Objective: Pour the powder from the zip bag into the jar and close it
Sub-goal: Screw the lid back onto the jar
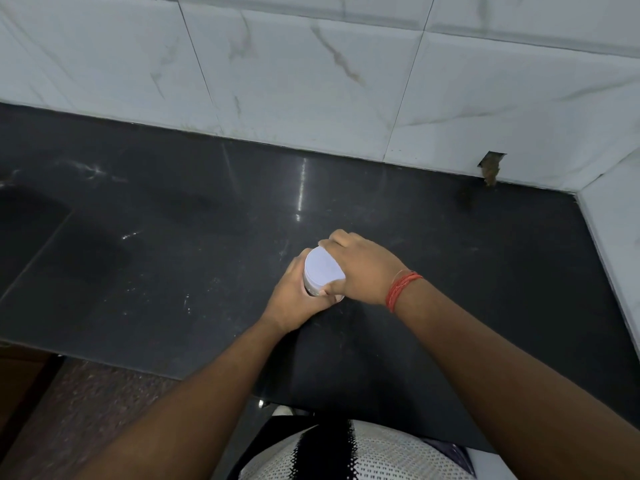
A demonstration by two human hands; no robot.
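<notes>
Jar (310,284) stands upright on black countertop (450,271), long axis vertical, top facing up toward the head camera. White lid (323,270) sits on its mouth, flat face up, slightly tipped toward the viewer's left. Jar sits mid-counter, a bit nearer the front edge than the wall.

Left hand (294,299) is wrapped around the jar body from the near-left side, fingers curled closed against its wall; most of the body is hidden behind it. Right hand (363,268) comes over from the right, fingers bent down over the far rim of the lid, thumb at the near rim, so it grips the lid from above. Red thread band (401,289) on the right wrist.

Counter is bare on all sides of the jar: wide open stretch to the left, clear strip behind up to the white marble-look wall tiles (311,81), corner of the walls well off to the right. Front counter edge runs diagonally, lower left, well clear of the jar. Zip bag not visible.
</notes>
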